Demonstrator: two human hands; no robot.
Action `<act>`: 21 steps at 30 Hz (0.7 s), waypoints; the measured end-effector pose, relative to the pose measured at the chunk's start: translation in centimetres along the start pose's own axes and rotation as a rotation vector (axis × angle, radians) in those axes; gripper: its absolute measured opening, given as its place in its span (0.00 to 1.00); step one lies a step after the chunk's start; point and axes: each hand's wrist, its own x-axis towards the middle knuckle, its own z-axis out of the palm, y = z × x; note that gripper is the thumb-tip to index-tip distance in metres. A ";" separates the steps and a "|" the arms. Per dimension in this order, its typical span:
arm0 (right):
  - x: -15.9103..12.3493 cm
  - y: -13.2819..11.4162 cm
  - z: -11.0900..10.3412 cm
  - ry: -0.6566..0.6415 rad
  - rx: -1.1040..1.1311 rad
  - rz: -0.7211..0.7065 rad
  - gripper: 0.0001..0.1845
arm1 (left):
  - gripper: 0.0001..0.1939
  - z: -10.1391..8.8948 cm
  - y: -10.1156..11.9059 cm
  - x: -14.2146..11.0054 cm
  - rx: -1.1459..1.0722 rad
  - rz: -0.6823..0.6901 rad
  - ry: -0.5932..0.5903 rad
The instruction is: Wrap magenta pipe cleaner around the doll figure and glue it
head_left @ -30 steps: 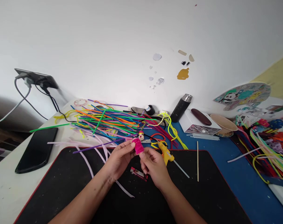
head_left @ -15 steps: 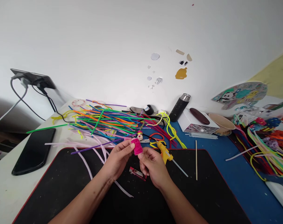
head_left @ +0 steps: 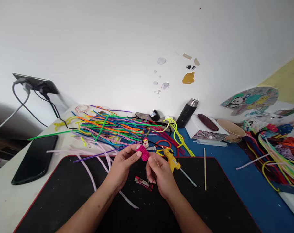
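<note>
The pink fuzzy piece [head_left: 143, 152] is above the black mat [head_left: 103, 197], between your hands. Your left grip [head_left: 136, 154] pinches its upper-left side; your right grip [head_left: 149, 161] closes on its lower-right edge. Just beyond sits a small figure head [head_left: 145, 142]; the yellow glue gun [head_left: 171, 160] lies right of your right hand, the lighter [head_left: 143, 183] below.

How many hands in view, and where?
2. The left hand grips the left side of the pink fuzzy piece; the right hand has its fingertips at the piece's lower right end.
</note>
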 end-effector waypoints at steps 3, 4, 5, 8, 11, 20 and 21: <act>0.0 0.1 0.1 0.005 -0.001 0.010 0.30 | 0.19 -0.1 -0.1 0.0 0.039 0.017 -0.012; 0.0 0.1 0.2 0.006 -0.001 0.016 0.31 | 0.19 -0.1 -0.1 0.0 0.053 0.022 -0.016; 0.0 0.1 0.2 0.007 -0.001 0.021 0.31 | 0.18 -0.1 -0.1 0.0 0.067 0.026 -0.020; -0.1 0.1 0.3 0.009 -0.004 0.027 0.32 | 0.18 -0.3 -0.2 0.0 0.092 0.035 -0.025; -0.2 0.0 0.2 0.011 -0.013 0.029 0.32 | 0.18 -0.5 -0.3 0.1 0.090 0.025 -0.034; -0.1 0.1 0.1 0.007 -0.005 0.034 0.31 | 0.18 -0.4 -0.5 0.2 0.069 0.005 -0.026; -0.1 0.2 0.1 0.002 -0.002 0.031 0.31 | 0.18 -0.4 -0.5 0.2 0.063 0.001 -0.022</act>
